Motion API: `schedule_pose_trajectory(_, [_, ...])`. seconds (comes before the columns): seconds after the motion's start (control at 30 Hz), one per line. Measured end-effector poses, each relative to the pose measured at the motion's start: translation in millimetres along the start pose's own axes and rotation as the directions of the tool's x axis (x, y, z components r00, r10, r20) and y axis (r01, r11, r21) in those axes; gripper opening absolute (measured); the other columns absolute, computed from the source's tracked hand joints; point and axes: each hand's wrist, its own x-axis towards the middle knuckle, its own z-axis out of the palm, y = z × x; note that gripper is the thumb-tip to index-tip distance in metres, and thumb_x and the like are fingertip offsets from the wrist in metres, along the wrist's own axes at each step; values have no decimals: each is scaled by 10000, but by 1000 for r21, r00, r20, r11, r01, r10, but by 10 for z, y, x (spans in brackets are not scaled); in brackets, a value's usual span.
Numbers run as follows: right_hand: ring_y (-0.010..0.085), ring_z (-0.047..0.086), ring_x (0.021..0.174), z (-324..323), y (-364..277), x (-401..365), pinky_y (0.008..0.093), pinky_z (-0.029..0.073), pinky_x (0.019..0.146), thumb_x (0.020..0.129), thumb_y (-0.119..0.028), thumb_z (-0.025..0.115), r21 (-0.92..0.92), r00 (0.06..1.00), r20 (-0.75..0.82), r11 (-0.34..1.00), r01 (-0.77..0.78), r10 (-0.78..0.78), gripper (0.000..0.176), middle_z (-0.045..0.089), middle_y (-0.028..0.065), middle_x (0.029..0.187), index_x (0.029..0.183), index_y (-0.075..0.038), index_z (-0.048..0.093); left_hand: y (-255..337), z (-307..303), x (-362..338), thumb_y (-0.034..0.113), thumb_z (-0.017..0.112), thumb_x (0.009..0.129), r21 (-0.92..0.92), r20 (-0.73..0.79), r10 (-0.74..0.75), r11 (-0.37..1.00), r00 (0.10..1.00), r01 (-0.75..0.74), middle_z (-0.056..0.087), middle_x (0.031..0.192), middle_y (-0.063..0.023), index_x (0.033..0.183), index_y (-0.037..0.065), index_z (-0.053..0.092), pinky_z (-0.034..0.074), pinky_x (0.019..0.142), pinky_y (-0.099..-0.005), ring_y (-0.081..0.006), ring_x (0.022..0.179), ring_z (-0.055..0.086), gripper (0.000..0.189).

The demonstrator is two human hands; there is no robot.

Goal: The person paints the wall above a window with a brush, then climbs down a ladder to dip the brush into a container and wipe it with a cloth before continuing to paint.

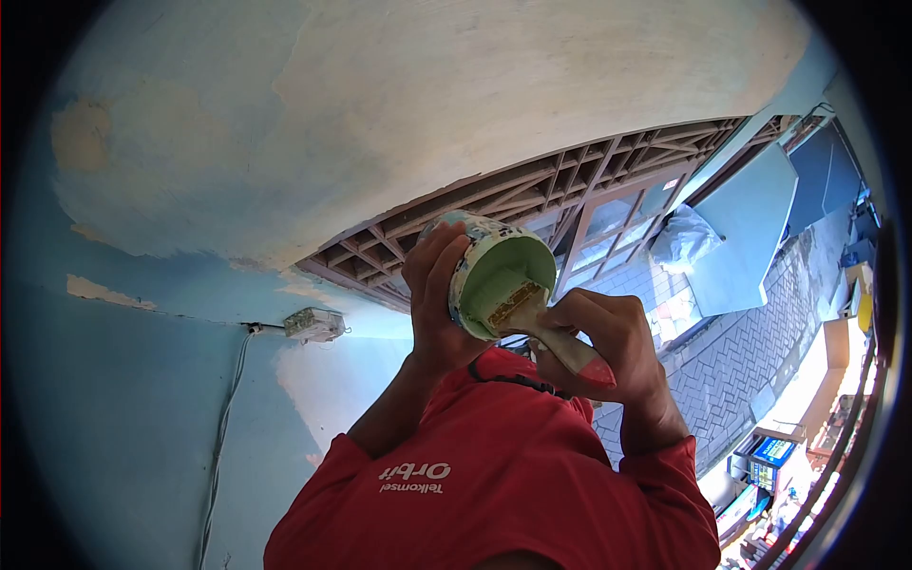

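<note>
My left hand (435,299) is wrapped round a paint-splattered tub (489,228), tilted so that its mouth faces me. Pale green paint (521,255) coats the inside of the tub. With its fingers closed on the handle, my right hand (616,332) grips a paintbrush (562,344). The brush has a worn handle with a red end, and its head lies inside the mouth of the tub. The bristle tips are hard to make out against the paint.
A patchy wall (380,104) in blue and beige rises ahead, above a brown wooden lattice (475,204). At left a cable (225,418) runs down from a small box (314,325). A plastic bag (686,237) and a pale blue panel (750,228) stand over the paving (703,394).
</note>
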Motion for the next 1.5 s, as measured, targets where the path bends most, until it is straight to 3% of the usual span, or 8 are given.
schedule_pose_trajectory(0.23, [296, 718, 652, -1, 16, 38, 388, 557, 561, 726, -103, 816, -6, 999, 45, 1000, -28, 28, 298, 709, 110, 804, 986, -36, 688, 2, 54, -15, 484, 988, 697, 28, -32, 11, 1000, 999, -10, 437, 1553, -230, 1540, 21, 393, 434, 1176, -509, -403, 1461, 432, 1131])
schedule_pose_trajectory(0.3, [296, 718, 655, -1, 21, 50, 389, 558, 564, 726, -105, 816, -5, 999, 44, 1000, -28, 28, 303, 710, 111, 808, 991, -35, 688, 20, 77, -2, 457, 963, 727, 7, -115, -11, 1000, 993, 12, 559, 1485, -183, 1456, 41, 520, 383, 1141, -554, -396, 1419, 499, 949])
schedule_pose_trajectory(0.73, [292, 709, 643, -7, 69, 48, 381, 549, 555, 727, -112, 836, -41, 998, 57, 999, 0, 2, 306, 695, 107, 800, 976, -28, 677, 9, 108, 24, 474, 938, 754, 25, -133, 8, 1000, 991, -5, 569, 1488, -181, 1463, 34, 517, 365, 1152, -557, -383, 1421, 507, 935])
schedule_pose_trajectory(0.83, [276, 696, 613, -36, 65, 13, 370, 531, 525, 715, -98, 850, -44, 1000, 20, 999, 11, -10, 299, 677, 98, 770, 946, -31, 672, -9, 97, 26, 477, 944, 743, 15, -129, -6, 1000, 992, 8, 565, 1489, -187, 1457, 30, 520, 362, 1148, -553, -389, 1416, 509, 943])
schedule_pose_trajectory(0.9, [267, 688, 596, -58, 57, 11, 365, 521, 509, 707, -90, 856, -45, 1000, -10, 999, 22, -22, 295, 669, 94, 755, 929, -34, 669, -33, 56, 27, 474, 995, 684, 45, -28, -30, 999, 999, 31, 476, 1528, -219, 1517, 14, 425, 424, 1173, -511, -404, 1417, 472, 1109])
schedule_pose_trajectory(1.17, [273, 712, 598, 44, 228, -29, 370, 537, 504, 708, -107, 860, 2, 998, -21, 998, 56, -55, 295, 688, 118, 765, 929, -22, 684, -29, 68, -144, 495, 947, 698, -8, -5, -186, 983, 983, 186, 552, 1485, -198, 1483, 24, 522, 346, 1147, -523, -395, 1371, 518, 1009])
schedule_pose_trajectory(1.23, [273, 750, 641, 44, 284, -89, 345, 565, 573, 756, -137, 876, 11, 999, -17, 999, -50, 50, 247, 727, 129, 749, 892, -21, 706, -74, 45, -246, 548, 923, 717, 14, 40, -227, 974, 973, 227, 563, 1467, -209, 1481, 4, 520, 354, 1153, -530, -412, 1367, 516, 1020])
schedule_pose_trajectory(1.5, [263, 757, 640, 101, 313, 48, 329, 576, 571, 808, -154, 892, -26, 998, -66, 1000, -8, 7, 254, 739, 140, 754, 912, -3, 717, -126, -6, -434, 327, 1036, 603, 39, 123, -309, 951, 943, 307, 542, 1447, -177, 1531, 61, 448, 399, 1146, -494, -387, 1341, 517, 1130])
